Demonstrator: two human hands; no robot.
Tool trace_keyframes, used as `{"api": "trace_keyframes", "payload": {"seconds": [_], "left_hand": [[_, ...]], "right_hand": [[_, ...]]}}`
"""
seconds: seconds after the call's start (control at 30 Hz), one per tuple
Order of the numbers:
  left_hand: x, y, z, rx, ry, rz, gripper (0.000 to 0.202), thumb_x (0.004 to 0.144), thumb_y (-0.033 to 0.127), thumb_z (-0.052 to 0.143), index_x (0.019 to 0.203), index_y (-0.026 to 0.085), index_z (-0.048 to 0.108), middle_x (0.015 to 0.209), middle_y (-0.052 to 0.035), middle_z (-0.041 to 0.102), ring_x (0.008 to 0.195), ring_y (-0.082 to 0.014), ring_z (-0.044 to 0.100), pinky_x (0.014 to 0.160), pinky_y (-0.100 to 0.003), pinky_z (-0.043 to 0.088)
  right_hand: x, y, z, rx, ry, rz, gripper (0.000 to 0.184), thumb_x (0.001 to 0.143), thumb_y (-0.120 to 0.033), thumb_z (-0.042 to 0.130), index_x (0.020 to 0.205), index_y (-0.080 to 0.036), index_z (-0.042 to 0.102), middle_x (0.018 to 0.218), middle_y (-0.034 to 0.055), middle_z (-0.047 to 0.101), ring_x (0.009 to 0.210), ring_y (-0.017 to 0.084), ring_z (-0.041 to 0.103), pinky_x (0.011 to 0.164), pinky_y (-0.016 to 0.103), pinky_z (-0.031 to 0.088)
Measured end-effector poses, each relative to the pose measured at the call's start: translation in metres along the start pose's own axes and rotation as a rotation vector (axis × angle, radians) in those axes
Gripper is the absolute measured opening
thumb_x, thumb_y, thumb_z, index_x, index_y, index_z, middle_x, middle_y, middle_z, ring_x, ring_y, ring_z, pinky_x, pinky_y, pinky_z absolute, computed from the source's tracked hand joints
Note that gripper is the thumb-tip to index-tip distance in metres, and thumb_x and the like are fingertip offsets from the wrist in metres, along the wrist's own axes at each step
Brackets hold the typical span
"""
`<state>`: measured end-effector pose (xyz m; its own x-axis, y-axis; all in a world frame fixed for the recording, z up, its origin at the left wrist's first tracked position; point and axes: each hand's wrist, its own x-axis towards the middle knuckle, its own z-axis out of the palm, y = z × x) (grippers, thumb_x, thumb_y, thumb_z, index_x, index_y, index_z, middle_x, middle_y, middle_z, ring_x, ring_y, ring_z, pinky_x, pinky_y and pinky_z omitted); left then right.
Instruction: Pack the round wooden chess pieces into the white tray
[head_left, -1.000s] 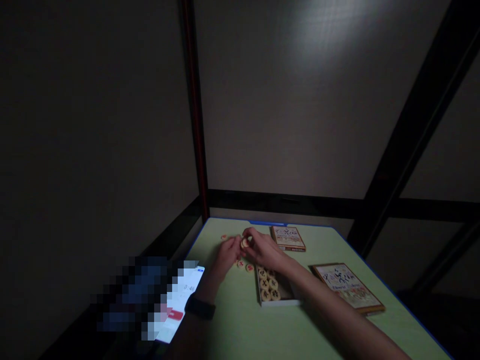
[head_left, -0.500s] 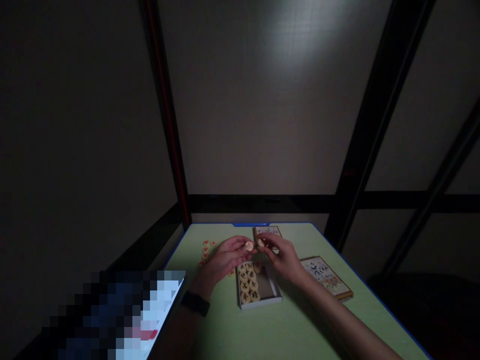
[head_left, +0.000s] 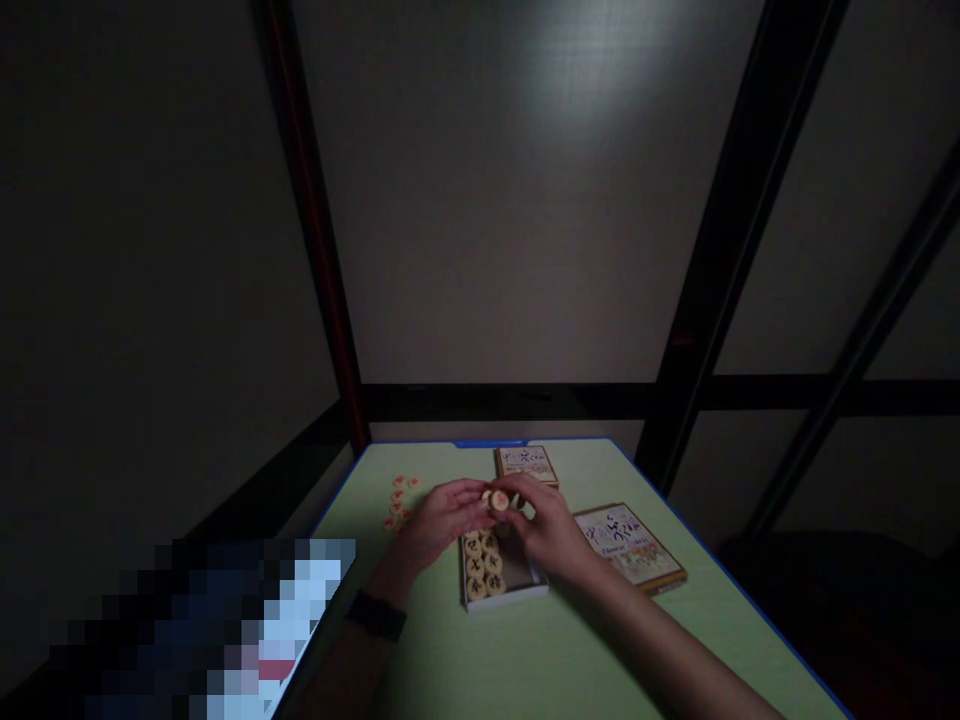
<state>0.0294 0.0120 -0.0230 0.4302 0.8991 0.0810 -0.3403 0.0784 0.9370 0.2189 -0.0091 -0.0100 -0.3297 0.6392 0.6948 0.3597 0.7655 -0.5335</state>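
Note:
Both hands meet over the far end of a small white box (head_left: 501,598) on a green table (head_left: 540,660). My left hand (head_left: 439,520) and my right hand (head_left: 544,520) pinch round wooden game discs (head_left: 497,500) between their fingertips, just above the box. The box holds several pale discs with dark marks (head_left: 481,565) in its left half. My left wrist wears a dark watch (head_left: 376,615).
Several loose discs with red marks (head_left: 399,497) lie on the table at the left. A printed box lid (head_left: 628,545) lies at the right and another printed box (head_left: 526,465) at the far edge. A blurred screen sits at the lower left. Dark frame bars stand behind the table.
Both hands moved from the loose discs at the left to above the box, carrying discs. The camera has swung, so the table sits further left in view.

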Motion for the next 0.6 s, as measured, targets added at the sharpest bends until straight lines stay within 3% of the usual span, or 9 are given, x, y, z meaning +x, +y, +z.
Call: {"api": "trace_keyframes", "payload": {"seconds": [0.13, 0.3, 0.47, 0.6], "left_hand": [[0.002, -0.002, -0.003, 0.053, 0.088, 0.026, 0.051, 0.060, 0.041, 0.090, 0.099, 0.014, 0.071, 0.098, -0.0111, 0.074, 0.083, -0.0194, 0.070, 0.078, -0.031, 0.053], [0.006, -0.003, -0.010, 0.235, 0.303, 0.083, 0.049, 0.060, 0.041, 0.088, 0.099, 0.015, 0.073, 0.091, -0.0091, 0.075, 0.073, -0.0162, 0.067, 0.062, -0.023, 0.045], [0.010, -0.006, -0.013, 0.217, 0.393, 0.135, 0.045, 0.056, 0.039, 0.089, 0.089, 0.015, 0.074, 0.087, -0.0088, 0.075, 0.073, -0.0165, 0.066, 0.065, -0.025, 0.047], [0.010, -0.005, -0.013, 0.121, 0.400, 0.108, 0.046, 0.053, 0.037, 0.092, 0.088, 0.014, 0.073, 0.085, -0.0084, 0.075, 0.073, -0.0154, 0.066, 0.067, -0.025, 0.047]], "right_hand": [[0.002, 0.013, -0.004, -0.089, -0.040, 0.071, 0.033, 0.079, -0.006, 0.060, 0.107, -0.020, 0.068, 0.100, 0.0066, 0.071, 0.088, 0.020, 0.063, 0.080, 0.033, 0.051], [0.005, 0.029, -0.012, -0.271, -0.271, 0.255, 0.032, 0.066, 0.003, 0.062, 0.089, -0.017, 0.072, 0.090, 0.0047, 0.070, 0.084, 0.019, 0.063, 0.077, 0.028, 0.046], [0.003, 0.027, -0.012, -0.405, -0.387, 0.362, 0.026, 0.063, -0.005, 0.072, 0.085, -0.017, 0.075, 0.098, 0.0079, 0.067, 0.090, 0.021, 0.062, 0.079, 0.027, 0.044], [0.001, 0.024, -0.007, -0.496, -0.446, 0.378, 0.021, 0.067, -0.006, 0.067, 0.082, -0.017, 0.075, 0.093, 0.0078, 0.068, 0.091, 0.022, 0.062, 0.079, 0.026, 0.043]]}}
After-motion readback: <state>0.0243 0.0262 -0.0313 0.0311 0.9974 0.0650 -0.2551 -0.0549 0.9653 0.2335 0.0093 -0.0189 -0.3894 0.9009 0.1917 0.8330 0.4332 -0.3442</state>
